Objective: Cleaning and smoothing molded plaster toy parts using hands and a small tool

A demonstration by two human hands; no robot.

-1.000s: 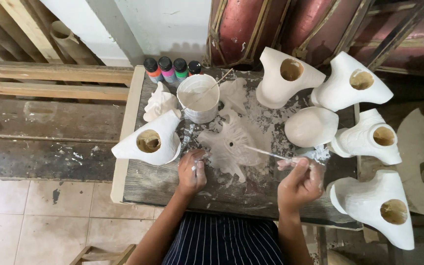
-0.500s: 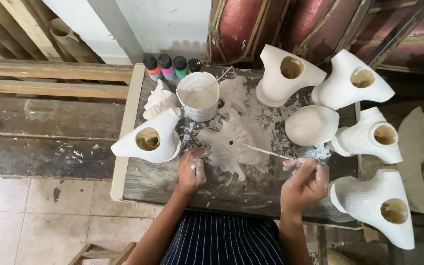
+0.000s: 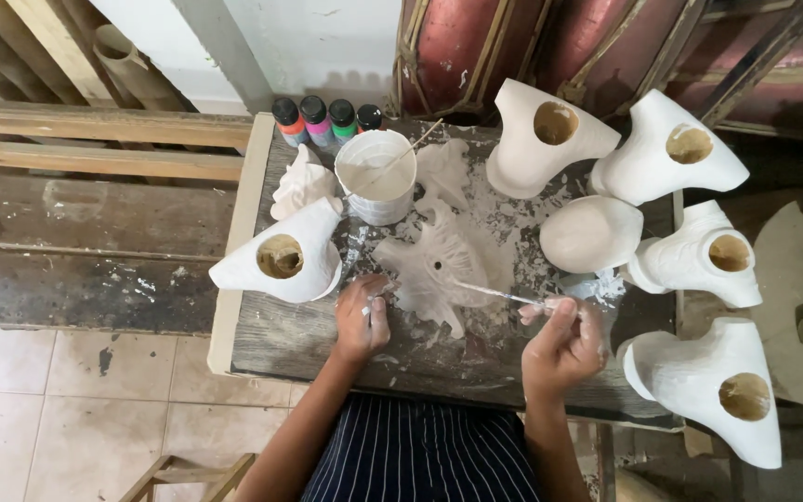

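Note:
A flat white carved piece (image 3: 439, 265) lies in the middle of the paint-spattered wooden table (image 3: 439, 363). My right hand (image 3: 561, 342) grips a thin paintbrush (image 3: 494, 294) whose tip rests on the carved piece. My left hand (image 3: 362, 316) presses the table at the piece's left edge, fingers curled beside it. A white tub of white paint (image 3: 376, 175) with a stick in it stands just beyond the piece.
Several white hollow carved forms ring the table: one at left (image 3: 283, 260), others at right (image 3: 690, 153), (image 3: 713, 381). Small paint bottles (image 3: 322, 119) line the far edge. A white shell-like piece (image 3: 301, 181) sits beside the tub. Wooden planks lie to the left.
My right hand has drawn the brush slightly to the right across the carved piece. My left hand stays in place.

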